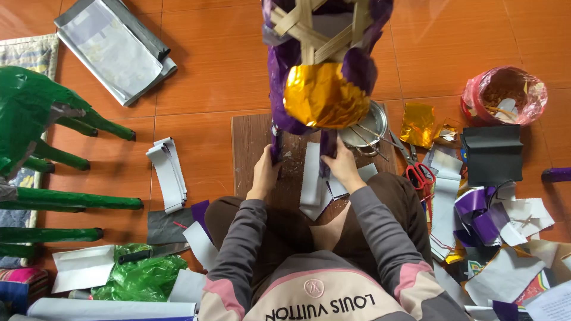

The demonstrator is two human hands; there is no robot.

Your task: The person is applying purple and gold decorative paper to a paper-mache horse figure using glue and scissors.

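Floor (214, 71) of orange tile lies under everything, strewn with paper scraps. Green-wrapped frame (35, 137) with long spikes fills the left edge. The star frame (321, 53), bamboo strips wrapped in purple paper with a gold foil centre, stands upright just in front of the person and rises toward the camera; its lower points rest on a brown board (250, 148). The left hand (266, 172) is closed around the left purple point near its foot, fingers curled about it. The right hand (342, 166) grips the right purple point, fingers wrapped over the paper, thumb side facing inward. White paper strips (312, 178) lie on the board between the hands. A metal bowl (366, 128) sits just behind the right hand, partly hidden by the gold foil. Red-handled scissors (419, 172) lie to its right, near a black sheet (492, 154) and a pink bag (505, 95). A knife (148, 254) rests on the left beside green plastic (140, 276).
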